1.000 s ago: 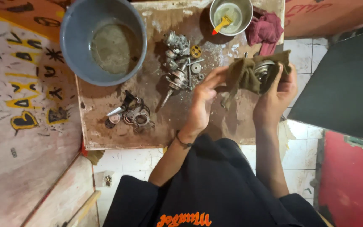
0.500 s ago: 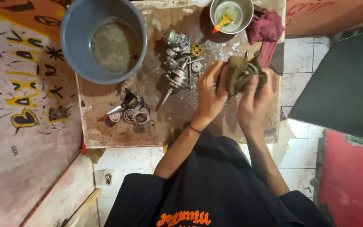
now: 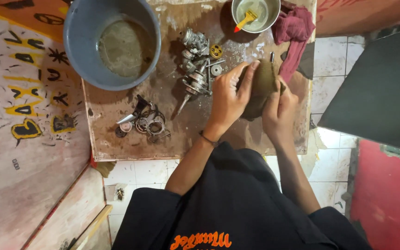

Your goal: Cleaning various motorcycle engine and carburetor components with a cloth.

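Both my hands are wrapped around an olive-brown rag (image 3: 261,84) bundled over something I cannot see, held just above the stained wooden board (image 3: 130,139). My left hand (image 3: 230,95) cups the rag's left side with the fingers curled over its top. My right hand (image 3: 278,109) presses the rag from the right and below. A thin band sits on my left wrist. Just left of my hands lies a cluster of metal engine parts (image 3: 197,65), with shafts, gears and a small brass gear.
A grey bucket (image 3: 77,32) of murky liquid stands at the board's back left. A small metal bowl (image 3: 274,21) holds liquid and a yellow-handled brush. A dark red cloth (image 3: 295,34) hangs at the back right. More rings and small parts (image 3: 144,121) lie near the front left.
The rag was spread open with a metal part showing between my hands; now it is bunched tight around it and my hands have closed together and moved slightly left.
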